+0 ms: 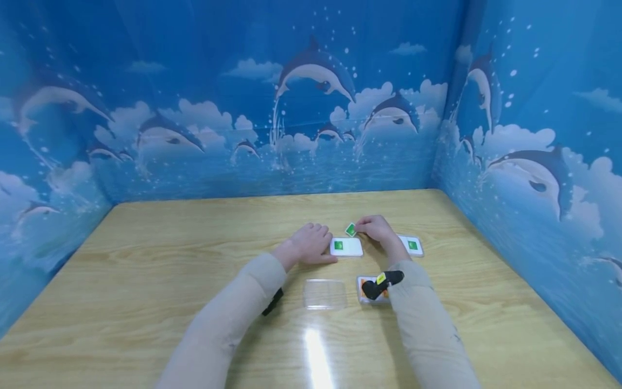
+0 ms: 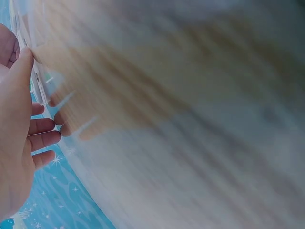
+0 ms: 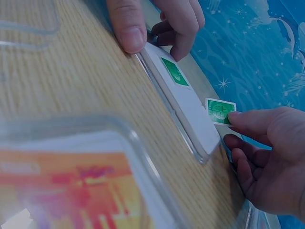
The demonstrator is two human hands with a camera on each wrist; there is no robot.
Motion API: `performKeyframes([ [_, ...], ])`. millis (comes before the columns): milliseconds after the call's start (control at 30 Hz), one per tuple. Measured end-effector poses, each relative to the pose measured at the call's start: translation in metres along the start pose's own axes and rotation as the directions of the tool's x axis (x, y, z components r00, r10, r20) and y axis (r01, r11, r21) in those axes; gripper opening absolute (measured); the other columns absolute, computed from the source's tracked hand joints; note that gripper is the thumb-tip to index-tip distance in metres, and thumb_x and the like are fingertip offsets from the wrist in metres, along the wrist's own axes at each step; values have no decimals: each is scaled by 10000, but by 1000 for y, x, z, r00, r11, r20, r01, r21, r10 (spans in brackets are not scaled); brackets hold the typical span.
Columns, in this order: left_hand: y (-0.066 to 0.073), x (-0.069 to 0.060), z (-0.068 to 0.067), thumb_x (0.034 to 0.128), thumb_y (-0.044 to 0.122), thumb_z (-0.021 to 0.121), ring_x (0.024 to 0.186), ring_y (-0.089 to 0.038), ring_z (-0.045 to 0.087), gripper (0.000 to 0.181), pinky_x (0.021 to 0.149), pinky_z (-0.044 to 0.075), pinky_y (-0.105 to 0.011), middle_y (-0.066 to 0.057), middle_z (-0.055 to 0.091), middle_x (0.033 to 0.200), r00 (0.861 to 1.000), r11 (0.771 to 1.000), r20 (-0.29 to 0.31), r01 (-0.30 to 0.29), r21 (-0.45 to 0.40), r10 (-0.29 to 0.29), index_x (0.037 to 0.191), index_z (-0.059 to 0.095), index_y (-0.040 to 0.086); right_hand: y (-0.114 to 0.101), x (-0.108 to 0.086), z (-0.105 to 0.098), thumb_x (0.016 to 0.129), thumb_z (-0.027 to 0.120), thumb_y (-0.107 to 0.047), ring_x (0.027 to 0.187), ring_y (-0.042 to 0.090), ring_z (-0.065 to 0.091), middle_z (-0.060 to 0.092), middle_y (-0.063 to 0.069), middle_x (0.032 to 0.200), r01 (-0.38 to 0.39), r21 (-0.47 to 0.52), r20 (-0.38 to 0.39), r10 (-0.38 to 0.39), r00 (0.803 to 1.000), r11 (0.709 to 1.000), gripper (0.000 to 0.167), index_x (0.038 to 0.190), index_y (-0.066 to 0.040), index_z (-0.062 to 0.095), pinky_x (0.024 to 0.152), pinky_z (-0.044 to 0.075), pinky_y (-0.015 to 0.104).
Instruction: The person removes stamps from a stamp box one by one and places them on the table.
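A white card in a clear case (image 1: 352,247) (image 3: 190,114) lies on the table with a green stamp (image 1: 338,245) (image 3: 175,72) near its left end. The left hand (image 1: 313,244) (image 2: 19,124) (image 3: 152,24) holds that end, thumb on the near edge and fingers on the far side. Beyond the card's right end, the right hand (image 1: 378,229) (image 3: 271,152) pinches a small green stamp (image 1: 351,229) (image 3: 220,111) by its edge, thumb against fingertip. The left wrist view is mostly blurred by a close surface.
Right of the right forearm lies another white card (image 1: 416,246) with a green stamp. Nearer stand a clear, see-through case (image 1: 324,294) and a case with an orange picture (image 1: 363,292) (image 3: 71,191), partly hidden by the right wrist's camera. Blue dolphin-printed curtains border the table (image 1: 146,270).
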State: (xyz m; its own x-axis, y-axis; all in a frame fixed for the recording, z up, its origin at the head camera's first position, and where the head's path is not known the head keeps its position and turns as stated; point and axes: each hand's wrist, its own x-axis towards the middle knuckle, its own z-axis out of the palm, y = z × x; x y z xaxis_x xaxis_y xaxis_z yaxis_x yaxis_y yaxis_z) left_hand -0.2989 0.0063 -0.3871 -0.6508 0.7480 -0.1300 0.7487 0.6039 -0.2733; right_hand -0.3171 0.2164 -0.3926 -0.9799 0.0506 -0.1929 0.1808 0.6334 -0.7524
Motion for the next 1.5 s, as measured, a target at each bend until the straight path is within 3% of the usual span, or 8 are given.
performKeyframes([
  [133, 0, -1, -1, 894, 667, 284, 1072, -196, 483, 728, 938, 371, -356, -71, 519, 1173, 1000, 1000, 1, 5, -1, -5, 1273, 496, 84, -2, 0, 2, 910, 575, -174, 1028, 274, 508, 581, 154, 1125, -11, -5, -19, 11, 1000, 1000, 236, 1068, -12, 645, 904, 395, 406],
  [400, 1, -1, -2, 909, 637, 301, 1088, -200, 478, 698, 952, 366, -359, -77, 512, 1195, 1000, 1000, 18, 19, -14, -19, 1292, 482, 83, -3, 1, 6, 902, 583, -161, 878, 228, 506, 592, 144, 1057, -22, -35, -53, 20, 998, 999, 238, 1066, 2, 640, 732, 418, 316],
  [800, 1, 0, -3, 909, 633, 315, 1096, -204, 473, 685, 960, 360, -368, -76, 509, 1195, 999, 999, 25, 33, -30, -32, 1289, 485, 90, -1, 2, 3, 905, 575, -176, 1065, 295, 509, 574, 183, 1154, 0, 37, -68, 2, 998, 999, 302, 1137, 15, 605, 917, 407, 403],
  [1133, 0, 3, -3, 901, 642, 326, 1207, -241, 426, 729, 1027, 307, -402, -112, 465, 1315, 997, 996, 61, 58, -64, -54, 1335, 457, 72, -5, -2, -3, 906, 593, -200, 863, 210, 535, 593, 109, 1018, -13, 110, 1, 13, 1000, 994, 299, 1150, -28, 609, 731, 455, 304],
  [1300, -1, 4, -2, 901, 642, 327, 1182, -230, 438, 719, 1011, 324, -393, -101, 477, 1289, 996, 996, 73, 65, -61, -60, 1317, 479, 76, -10, -6, -3, 888, 623, -227, 821, 200, 532, 603, 78, 990, 24, 43, 81, -28, 996, 999, 288, 1132, -74, 628, 680, 448, 288],
  [1500, 0, 5, -3, 901, 633, 347, 1175, -226, 442, 694, 1010, 323, -394, -94, 483, 1280, 994, 994, 82, 74, -80, -68, 1303, 493, 87, -15, -10, 2, 876, 640, -234, 894, 212, 517, 608, 88, 1084, 134, -43, 176, -124, 976, 990, 311, 1138, -66, 627, 717, 433, 309],
])
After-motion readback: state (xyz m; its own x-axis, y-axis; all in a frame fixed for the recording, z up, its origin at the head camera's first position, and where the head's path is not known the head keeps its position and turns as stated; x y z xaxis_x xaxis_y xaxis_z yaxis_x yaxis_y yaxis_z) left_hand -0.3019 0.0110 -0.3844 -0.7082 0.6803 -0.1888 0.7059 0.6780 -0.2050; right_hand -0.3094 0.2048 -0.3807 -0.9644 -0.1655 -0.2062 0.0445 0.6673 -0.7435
